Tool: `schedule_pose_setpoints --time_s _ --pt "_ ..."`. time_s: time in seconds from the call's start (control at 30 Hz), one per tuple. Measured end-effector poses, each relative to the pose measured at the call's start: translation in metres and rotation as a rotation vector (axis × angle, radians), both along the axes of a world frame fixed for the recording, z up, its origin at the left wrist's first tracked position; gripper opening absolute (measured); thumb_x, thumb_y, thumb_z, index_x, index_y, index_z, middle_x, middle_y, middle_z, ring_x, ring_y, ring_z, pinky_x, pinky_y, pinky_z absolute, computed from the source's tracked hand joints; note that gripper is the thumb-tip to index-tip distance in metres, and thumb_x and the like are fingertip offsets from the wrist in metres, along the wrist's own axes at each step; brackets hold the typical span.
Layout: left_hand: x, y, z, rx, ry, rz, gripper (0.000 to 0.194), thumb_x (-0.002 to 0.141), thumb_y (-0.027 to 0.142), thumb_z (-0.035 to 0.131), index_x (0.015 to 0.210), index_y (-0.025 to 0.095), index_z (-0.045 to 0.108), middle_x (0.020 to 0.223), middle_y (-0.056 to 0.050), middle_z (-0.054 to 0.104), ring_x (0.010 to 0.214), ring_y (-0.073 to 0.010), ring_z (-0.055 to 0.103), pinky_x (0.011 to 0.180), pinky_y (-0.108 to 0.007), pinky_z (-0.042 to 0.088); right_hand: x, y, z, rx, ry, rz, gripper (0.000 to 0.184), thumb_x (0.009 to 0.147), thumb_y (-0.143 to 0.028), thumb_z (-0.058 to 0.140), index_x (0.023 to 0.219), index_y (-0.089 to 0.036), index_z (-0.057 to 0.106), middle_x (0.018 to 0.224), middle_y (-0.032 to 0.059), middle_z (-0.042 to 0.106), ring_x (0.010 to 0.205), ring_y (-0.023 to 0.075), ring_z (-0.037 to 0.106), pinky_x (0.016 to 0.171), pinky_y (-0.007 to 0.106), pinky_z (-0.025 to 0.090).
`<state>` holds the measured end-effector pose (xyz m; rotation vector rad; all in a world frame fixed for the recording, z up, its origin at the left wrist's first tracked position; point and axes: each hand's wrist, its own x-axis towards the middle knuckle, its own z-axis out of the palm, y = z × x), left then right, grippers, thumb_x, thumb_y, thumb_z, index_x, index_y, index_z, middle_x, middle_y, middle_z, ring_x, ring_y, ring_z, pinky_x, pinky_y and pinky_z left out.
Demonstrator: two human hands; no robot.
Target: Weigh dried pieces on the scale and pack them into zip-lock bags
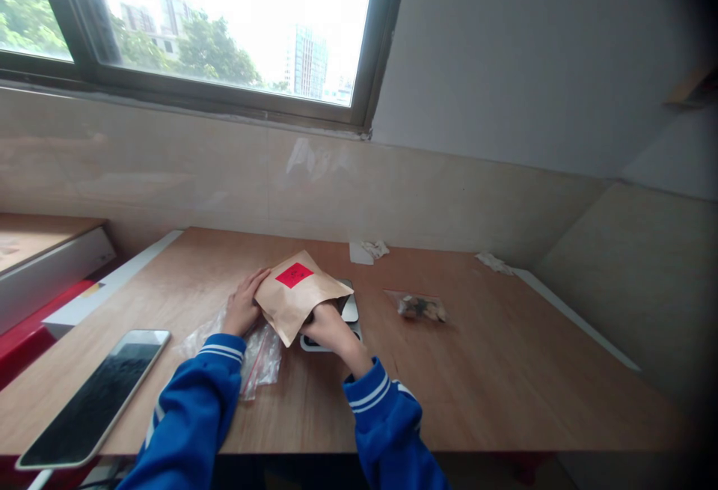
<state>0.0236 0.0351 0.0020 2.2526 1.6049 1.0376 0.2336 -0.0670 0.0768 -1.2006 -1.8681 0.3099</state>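
A brown paper bag (283, 299) with a red label lies tilted above a small scale (351, 309), its mouth facing right and toward me. My left hand (245, 303) grips the bag's left side, fingers on top. Into the open mouth reaches my right hand (328, 327); its fingers are hidden inside, so what they hold, if anything, does not show. The bag covers most of the scale. Clear zip bags (262, 359) lie on the table under and beside my left wrist.
At left a large phone or tablet (95, 400) lies with a cable plugged in. A clear packet of dried pieces (422, 308) rests right of the scale. Crumpled white tissue (370, 250) sits at the table's back edge, against the tiled wall below a window.
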Motion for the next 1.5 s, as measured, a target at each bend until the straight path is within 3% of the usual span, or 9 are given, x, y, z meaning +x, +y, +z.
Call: schedule_pose_setpoints --time_s 0.1,0.17,0.5,0.73,0.87,1.0,1.1,1.3,1.5 --pt "0.000 -0.001 0.000 -0.002 -0.002 -0.001 0.058 0.082 0.023 0.049 0.139 0.032 0.042 0.146 -0.002 0.043 0.133 -0.0266 0.040 0.107 -0.045 0.035 0.005 -0.003 0.002 -0.066 0.075 0.181 0.053 0.078 -0.020 0.067 0.129 -0.019 0.054 0.129 0.0099 0.059 0.126 0.0252 0.051 0.107 0.038 0.041" --pt "0.000 -0.001 0.000 0.006 0.002 0.000 0.058 0.081 0.023 0.049 0.139 0.033 0.043 0.147 -0.002 0.042 0.133 -0.0263 0.039 0.106 -0.044 0.036 0.008 -0.005 0.000 -0.121 0.112 0.215 0.048 0.079 -0.020 0.064 0.127 -0.019 0.056 0.127 0.0092 0.061 0.124 0.0246 0.053 0.106 0.039 0.042" --pt "-0.001 0.001 -0.004 0.048 0.003 -0.005 0.058 0.081 0.021 0.050 0.137 0.031 0.045 0.145 -0.002 0.045 0.132 -0.0244 0.041 0.107 -0.040 0.037 0.008 -0.011 -0.018 -0.102 0.180 -0.033 0.051 0.070 -0.018 0.071 0.119 -0.016 0.058 0.123 0.0130 0.059 0.121 0.0273 0.051 0.103 0.041 0.041" --pt "0.000 0.000 -0.004 0.039 -0.007 0.001 0.057 0.081 0.021 0.049 0.137 0.030 0.046 0.144 -0.002 0.046 0.132 -0.0234 0.042 0.107 -0.039 0.037 0.016 -0.013 -0.011 -0.063 0.303 -0.025 0.019 0.083 -0.015 0.050 0.092 -0.019 0.066 0.098 0.0059 0.066 0.089 0.0190 0.064 0.081 0.030 0.052" --pt "0.001 -0.001 -0.002 0.024 -0.012 0.017 0.057 0.081 0.021 0.050 0.137 0.031 0.045 0.145 -0.001 0.046 0.133 -0.0240 0.040 0.108 -0.041 0.037 0.017 -0.013 -0.015 -0.067 0.266 -0.019 0.023 0.084 -0.021 0.054 0.105 -0.021 0.065 0.108 0.0076 0.064 0.099 0.0211 0.063 0.088 0.033 0.051" --pt "0.001 -0.002 -0.002 0.038 -0.006 0.011 0.058 0.081 0.020 0.050 0.137 0.031 0.045 0.145 -0.001 0.046 0.133 -0.0239 0.040 0.109 -0.041 0.036 0.008 -0.013 -0.021 -0.103 0.133 -0.041 0.049 0.079 -0.022 0.062 0.127 -0.021 0.054 0.129 0.0114 0.056 0.124 0.0268 0.049 0.106 0.042 0.039" --pt "0.000 -0.001 -0.005 0.061 -0.004 0.005 0.058 0.081 0.019 0.049 0.137 0.030 0.045 0.145 -0.002 0.045 0.134 -0.0232 0.039 0.109 -0.041 0.035 -0.001 -0.012 -0.021 -0.133 0.057 -0.058 0.056 0.075 -0.018 0.064 0.130 -0.020 0.053 0.131 0.0123 0.055 0.127 0.0290 0.046 0.108 0.044 0.035" --pt "-0.001 0.004 -0.010 0.088 -0.017 -0.001 0.057 0.081 0.017 0.048 0.137 0.029 0.046 0.145 -0.003 0.045 0.134 -0.0229 0.039 0.110 -0.042 0.035 -0.006 -0.008 -0.019 -0.146 0.026 -0.123 0.044 0.075 -0.008 0.057 0.117 -0.018 0.065 0.119 0.0136 0.064 0.114 0.0290 0.058 0.097 0.039 0.047" --pt "-0.003 0.006 -0.013 0.091 -0.030 -0.013 0.058 0.081 0.015 0.047 0.137 0.028 0.046 0.145 -0.002 0.046 0.134 -0.0227 0.039 0.113 -0.043 0.032 0.000 -0.014 -0.019 -0.143 0.141 -0.142 0.034 0.082 -0.006 0.051 0.108 -0.019 0.068 0.111 0.0126 0.066 0.107 0.0260 0.063 0.091 0.036 0.050"
